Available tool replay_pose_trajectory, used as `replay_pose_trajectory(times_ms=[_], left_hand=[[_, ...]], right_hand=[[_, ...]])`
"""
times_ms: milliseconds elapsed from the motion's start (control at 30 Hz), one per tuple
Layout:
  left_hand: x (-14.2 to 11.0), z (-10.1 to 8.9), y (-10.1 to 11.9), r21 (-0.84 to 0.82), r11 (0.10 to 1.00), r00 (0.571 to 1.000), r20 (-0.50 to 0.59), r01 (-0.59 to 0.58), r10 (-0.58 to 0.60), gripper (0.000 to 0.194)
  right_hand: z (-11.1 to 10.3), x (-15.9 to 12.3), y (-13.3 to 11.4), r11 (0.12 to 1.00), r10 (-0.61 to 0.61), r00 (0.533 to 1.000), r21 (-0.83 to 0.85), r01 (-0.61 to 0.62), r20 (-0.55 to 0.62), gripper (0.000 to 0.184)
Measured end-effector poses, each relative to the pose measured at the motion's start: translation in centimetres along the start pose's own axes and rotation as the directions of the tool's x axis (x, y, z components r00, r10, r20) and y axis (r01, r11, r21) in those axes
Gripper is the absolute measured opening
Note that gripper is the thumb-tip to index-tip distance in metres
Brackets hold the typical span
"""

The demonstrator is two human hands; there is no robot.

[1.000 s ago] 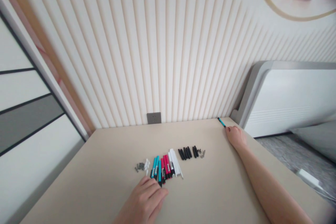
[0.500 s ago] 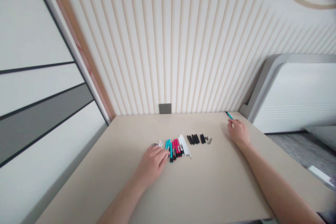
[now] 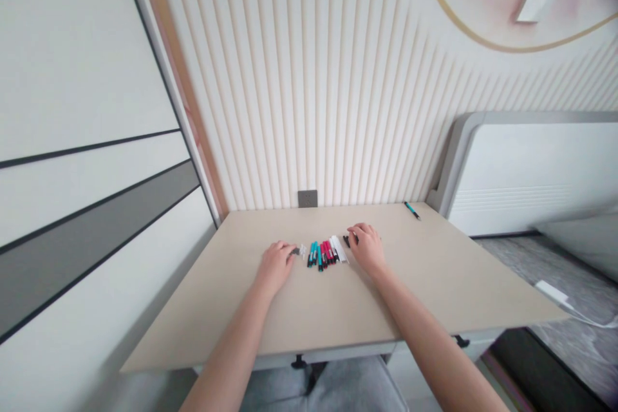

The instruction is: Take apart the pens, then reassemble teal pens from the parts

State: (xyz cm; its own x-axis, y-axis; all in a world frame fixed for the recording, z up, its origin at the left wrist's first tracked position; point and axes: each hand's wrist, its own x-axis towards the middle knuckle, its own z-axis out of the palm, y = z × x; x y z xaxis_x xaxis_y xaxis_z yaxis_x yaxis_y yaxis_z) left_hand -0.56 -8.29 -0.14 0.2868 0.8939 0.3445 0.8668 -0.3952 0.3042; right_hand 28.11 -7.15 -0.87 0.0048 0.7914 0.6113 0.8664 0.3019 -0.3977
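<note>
My left hand (image 3: 277,265) rests on the table with its fingers loosely curved and parted. Its fingertips are at a small pile of dark bits (image 3: 296,250), too small to name. Beside that pile lie small whitish pieces (image 3: 302,250). My right hand (image 3: 367,250) is over the black pen parts (image 3: 346,241), its thumb and fingers apart, and it hides most of them. Between my hands lie turquoise-and-black pen barrels (image 3: 313,253), red-and-black pen barrels (image 3: 327,252) and thin white refills (image 3: 339,248), side by side.
A turquoise-and-black pen (image 3: 412,210) lies at the table's back right corner. A ribbed wall with a dark socket (image 3: 308,198) stands behind the table (image 3: 328,315). A white cabinet (image 3: 96,257) flanks the left, a bed headboard (image 3: 526,167) the right.
My right hand has left the turquoise pen at the back right corner and come left to the black parts. My left hand has shifted slightly away from the barrels. The view has moved back.
</note>
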Motion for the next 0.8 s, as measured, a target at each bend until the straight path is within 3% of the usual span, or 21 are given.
replay_pose_trajectory(times_ms=[233, 533, 800], left_hand=[[0.0, 0.4, -0.1, -0.019, 1.000, 1.000, 0.028, -0.001, 0.001, 0.027], [0.4, 0.8, -0.4, -0.038, 0.999, 0.999, 0.046, 0.016, -0.014, 0.022], [0.4, 0.7, -0.2, -0.080, 0.997, 1.000, 0.023, 0.009, -0.007, 0.019]], right_hand=[[-0.8, -1.3, 3.5, 0.999, 0.035, 0.998, -0.040, -0.033, 0.058, 0.023], [-0.7, -1.4, 1.5, 0.992, -0.056, 0.975, -0.100, 0.079, 0.214, 0.023], [-0.7, -1.4, 2.0, 0.992, -0.042, 0.971, -0.104, 0.068, 0.235, 0.021]])
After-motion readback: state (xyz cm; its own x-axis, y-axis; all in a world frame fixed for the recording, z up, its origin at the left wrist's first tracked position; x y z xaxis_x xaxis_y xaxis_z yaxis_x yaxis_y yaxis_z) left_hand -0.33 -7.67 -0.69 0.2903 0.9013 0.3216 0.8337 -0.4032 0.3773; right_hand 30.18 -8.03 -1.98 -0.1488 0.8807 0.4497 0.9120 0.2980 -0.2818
